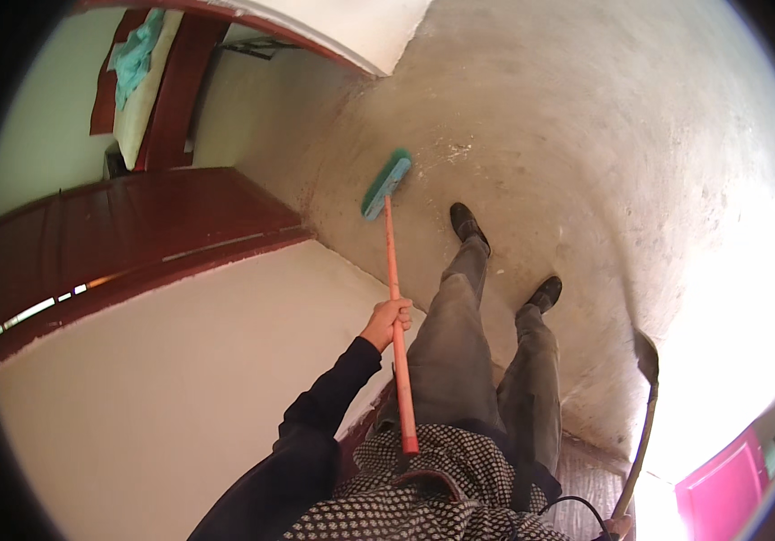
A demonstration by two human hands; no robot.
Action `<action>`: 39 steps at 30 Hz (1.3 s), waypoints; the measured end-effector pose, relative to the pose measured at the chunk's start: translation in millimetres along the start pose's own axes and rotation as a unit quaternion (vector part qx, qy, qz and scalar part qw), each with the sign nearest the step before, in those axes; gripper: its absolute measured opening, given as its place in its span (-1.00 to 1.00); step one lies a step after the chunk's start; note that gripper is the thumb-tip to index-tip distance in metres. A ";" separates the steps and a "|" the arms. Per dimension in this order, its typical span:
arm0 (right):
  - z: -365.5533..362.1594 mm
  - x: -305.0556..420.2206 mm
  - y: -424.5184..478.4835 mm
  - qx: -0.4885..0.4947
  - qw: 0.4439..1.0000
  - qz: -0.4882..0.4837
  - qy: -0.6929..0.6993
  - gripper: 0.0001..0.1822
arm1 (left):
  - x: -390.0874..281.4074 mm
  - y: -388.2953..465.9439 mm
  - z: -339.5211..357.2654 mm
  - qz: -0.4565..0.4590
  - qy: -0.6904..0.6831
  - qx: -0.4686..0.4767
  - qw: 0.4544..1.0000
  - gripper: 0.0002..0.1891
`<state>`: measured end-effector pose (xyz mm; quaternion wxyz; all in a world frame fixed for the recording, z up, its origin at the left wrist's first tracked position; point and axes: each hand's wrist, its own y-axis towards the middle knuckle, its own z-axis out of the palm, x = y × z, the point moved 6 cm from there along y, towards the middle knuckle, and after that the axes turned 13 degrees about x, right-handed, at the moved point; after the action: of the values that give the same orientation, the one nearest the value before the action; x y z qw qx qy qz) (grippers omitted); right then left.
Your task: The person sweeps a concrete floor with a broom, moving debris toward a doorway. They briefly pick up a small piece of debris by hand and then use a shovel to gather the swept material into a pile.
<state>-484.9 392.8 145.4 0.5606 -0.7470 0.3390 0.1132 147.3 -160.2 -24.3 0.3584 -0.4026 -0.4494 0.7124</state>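
My left hand (388, 324) is wrapped around the orange handle (391, 253) of a push broom, about midway along it. The broom's blue head (387, 186), with green bristles, rests on the concrete floor (563, 135) ahead of my feet. Close beyond the head lie pale crumbs of debris (458, 149). At the lower right edge my right hand (620, 526), mostly cut off, grips the wooden handle (645, 433) of a long tool. That tool's flat dark head (646, 355) points away from me; whether it is a shovel or a dustpan is unclear.
A dark red door (137, 209) stands along the left, beside a cream wall (184, 345). Through the doorway, a turquoise cloth (136, 61) lies on a bed-like piece. A white wall corner (377, 54) juts in ahead. Bright light washes out the right; a pink panel (722, 480) is there.
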 end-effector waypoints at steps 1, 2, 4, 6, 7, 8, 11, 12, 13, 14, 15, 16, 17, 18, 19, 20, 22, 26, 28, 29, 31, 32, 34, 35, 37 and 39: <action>-14.9 10.9 3.0 0.019 1.000 -0.005 0.006 -0.87 | -1.3 -1.8 -2.9 0.007 0.032 -0.015 0.999 -0.83; -28.5 17.5 6.3 0.034 0.999 -0.010 0.019 -0.87 | -2.2 -1.8 -2.6 0.014 0.062 -0.028 0.998 -0.84; -50.6 38.1 7.1 0.055 0.997 -0.029 0.054 -0.87 | -12.4 1.0 -13.0 0.048 0.195 -0.052 0.978 -0.80; -83.4 59.3 -1.4 0.082 0.990 -0.054 0.100 -0.86 | -39.9 -13.9 -0.4 0.215 0.515 -0.181 0.810 -0.72; -108.7 73.1 -9.8 0.090 0.984 -0.063 0.143 -0.86 | -49.3 -15.9 20.2 0.285 0.643 -0.235 0.671 -0.68; -135.1 88.8 -22.0 0.106 0.973 -0.080 0.190 -0.85 | -50.9 -14.0 23.0 0.317 0.659 -0.245 0.636 -0.55; -218.7 129.0 -58.5 0.160 0.914 -0.114 0.355 -0.84 | -61.9 -24.5 91.1 0.452 0.743 -0.211 0.447 -0.58; -246.5 147.5 -69.6 0.193 0.880 -0.130 0.414 -0.84 | -54.9 -6.7 97.1 0.355 0.753 -0.135 0.537 -0.55; -273.1 168.0 -81.2 0.227 0.841 -0.140 0.470 -0.83 | -41.9 9.3 108.1 0.252 0.747 -0.055 0.613 -0.51; -296.6 189.2 -92.3 0.259 0.803 -0.149 0.516 -0.83 | -32.0 14.6 125.1 0.242 0.673 0.041 0.698 -0.52; -320.7 209.1 -102.8 0.289 0.765 -0.159 0.554 -0.82 | -24.0 17.8 147.6 0.232 0.583 0.139 0.766 -0.52; -341.3 230.5 -112.9 0.326 0.725 -0.174 0.582 -0.82 | -0.4 26.1 160.4 0.096 0.477 0.237 0.841 -0.48; -360.8 254.0 -123.4 0.361 0.690 -0.186 0.599 -0.81 | 25.8 26.9 176.1 -0.044 0.348 0.332 0.876 -0.43; -379.1 270.8 -128.2 0.390 0.660 -0.192 0.612 -0.81 | 37.1 19.1 191.2 -0.094 0.277 0.344 0.892 -0.34; -395.3 292.4 -132.8 0.420 0.633 -0.203 0.619 -0.80 | 46.1 7.6 206.6 -0.145 0.205 0.353 0.901 -0.25; -409.4 315.8 -136.5 0.444 0.618 -0.214 0.613 -0.80 | 51.5 3.9 215.4 -0.167 0.135 0.336 0.917 -0.24; -435.3 366.4 -146.7 0.455 0.658 -0.224 0.556 -0.63 | 62.4 -0.6 223.9 -0.212 -0.003 0.288 0.934 -0.23; -474.6 459.8 -166.3 0.565 0.466 -0.258 0.630 -0.64 | 0.8 4.9 247.9 -0.073 -0.254 0.334 0.905 -0.52; -488.8 495.3 -172.8 0.600 0.445 -0.282 0.602 -0.56 | -36.2 26.0 220.3 0.034 -0.263 0.347 0.900 -0.70; -491.7 504.2 -173.9 0.613 0.436 -0.293 0.590 -0.52 | -55.6 31.4 207.4 0.098 -0.233 0.310 0.916 -0.77; -492.2 506.8 -184.2 0.613 0.484 -0.315 0.540 -0.47 | -105.2 38.7 174.0 0.211 -0.135 0.283 0.926 -0.82; -493.4 506.3 -191.6 0.613 0.505 -0.326 0.512 -0.44 | -124.1 53.4 152.9 0.259 -0.064 0.292 0.919 -0.77; -497.2 496.0 -205.6 0.623 0.516 -0.321 0.493 -0.47 | -166.4 70.7 121.2 0.355 0.009 0.273 0.894 -0.75; -501.0 486.8 -209.5 0.619 0.528 -0.315 0.490 -0.49 | -180.2 87.5 118.4 0.323 -0.027 0.289 0.901 -0.77; -506.8 482.6 -217.8 0.619 0.544 -0.309 0.475 -0.50 | -205.0 122.5 84.6 0.287 -0.075 0.277 0.914 -0.81; -512.4 492.5 -226.1 0.623 0.556 -0.315 0.450 -0.51 | -226.2 151.0 39.3 0.282 -0.108 0.236 0.924 -0.85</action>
<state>-83.1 -230.6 224.2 0.6604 -0.2242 0.2762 -0.6613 184.4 -422.6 -97.0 0.1771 -0.3365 -0.1720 0.9087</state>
